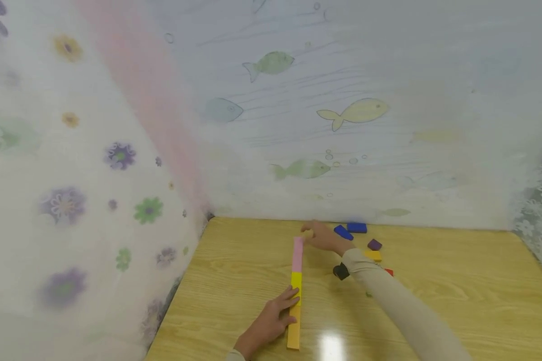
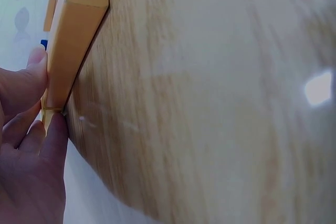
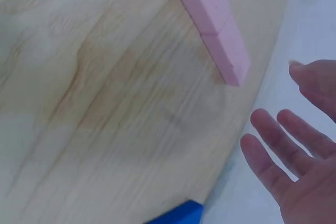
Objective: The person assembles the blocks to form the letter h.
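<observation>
A straight row of small blocks runs away from the near side of the table: orange (image 1: 293, 334) nearest, yellow (image 1: 296, 279) in the middle, pink (image 1: 298, 254) farthest. Across the yellow part lie the nearly straight fingers of my left hand (image 1: 268, 320), while its thumb touches the orange block (image 2: 76, 45). Close beside the far pink end, my right hand (image 1: 322, 237) hovers with nothing in it. Its fingers are spread and loosely bent, apart from the pink blocks (image 3: 212, 19) in the right wrist view.
Right of the row lie loose blocks: a blue one (image 1: 357, 228), another blue one (image 1: 343, 232), a purple one (image 1: 375, 244), an orange-yellow one (image 1: 373, 256) and a black one (image 1: 342, 272). My right sleeve (image 1: 397, 301) partly covers a red block (image 1: 389, 272). A fish-painted wall (image 1: 275, 135) stands behind.
</observation>
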Available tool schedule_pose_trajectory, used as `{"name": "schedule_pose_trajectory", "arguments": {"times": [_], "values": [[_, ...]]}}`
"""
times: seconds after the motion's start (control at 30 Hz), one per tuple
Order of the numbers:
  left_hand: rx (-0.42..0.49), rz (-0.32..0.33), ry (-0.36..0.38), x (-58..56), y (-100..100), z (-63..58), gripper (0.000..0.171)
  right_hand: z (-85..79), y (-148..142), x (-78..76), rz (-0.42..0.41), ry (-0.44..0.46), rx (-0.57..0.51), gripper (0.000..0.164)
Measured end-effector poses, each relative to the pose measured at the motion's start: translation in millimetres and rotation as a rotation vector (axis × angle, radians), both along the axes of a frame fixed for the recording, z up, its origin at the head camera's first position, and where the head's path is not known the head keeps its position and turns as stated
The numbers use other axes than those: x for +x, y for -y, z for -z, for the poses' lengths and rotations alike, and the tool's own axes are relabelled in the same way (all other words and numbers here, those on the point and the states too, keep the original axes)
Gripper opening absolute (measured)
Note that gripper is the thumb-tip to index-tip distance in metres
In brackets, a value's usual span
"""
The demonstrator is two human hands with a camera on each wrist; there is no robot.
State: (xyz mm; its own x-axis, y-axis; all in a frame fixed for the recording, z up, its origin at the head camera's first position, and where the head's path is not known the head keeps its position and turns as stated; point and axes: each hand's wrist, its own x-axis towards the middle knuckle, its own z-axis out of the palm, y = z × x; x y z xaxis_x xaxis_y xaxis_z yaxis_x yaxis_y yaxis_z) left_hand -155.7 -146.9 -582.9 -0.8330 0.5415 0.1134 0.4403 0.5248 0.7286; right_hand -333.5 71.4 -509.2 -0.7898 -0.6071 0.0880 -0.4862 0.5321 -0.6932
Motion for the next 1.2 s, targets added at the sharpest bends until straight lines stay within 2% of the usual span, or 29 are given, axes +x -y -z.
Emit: {"name": "schedule_pose_trajectory", "arguments": {"times": [0.1, 0.27, 0.5, 0.77, 0.83, 1.03, 1.2], "values": [[-0.004, 0.007, -0.002, -0.9, 0, 1.0, 0.048, -3.6, -6, -0.9, 0.002, -0.023, 0.040, 0.032], [0.010, 0.011, 0.049, -1.1, 1, 1.2, 0.047, -2.6, -18, -3.1, 0.002, -0.054, 0.076, 0.034], [0.016, 0.008, 0.065, -1.3, 1, 2.6, 0.047, -3.0, -32, -3.3, -0.031, -0.156, 0.131, 0.033], [0.021, 0.016, 0.033, -1.9, 1, 1.2, 0.047, -3.0, -45, -6.5, -0.014, -0.145, 0.200, 0.040], [0.026, 0.016, 0.046, -1.9, 0, 0.2, 0.047, -2.7, -50, -7.8, -0.017, -0.161, 0.212, 0.042], [0.020, 0.019, 0.050, -1.6, 0, -2.1, 0.047, 2.7, -64, -10.0, -0.032, -0.270, 0.229, 0.037], [0.018, 0.020, 0.051, -0.6, 0, -3.5, 0.047, 15.2, -75, -10.4, -0.007, -0.302, 0.258, 0.036]]}}
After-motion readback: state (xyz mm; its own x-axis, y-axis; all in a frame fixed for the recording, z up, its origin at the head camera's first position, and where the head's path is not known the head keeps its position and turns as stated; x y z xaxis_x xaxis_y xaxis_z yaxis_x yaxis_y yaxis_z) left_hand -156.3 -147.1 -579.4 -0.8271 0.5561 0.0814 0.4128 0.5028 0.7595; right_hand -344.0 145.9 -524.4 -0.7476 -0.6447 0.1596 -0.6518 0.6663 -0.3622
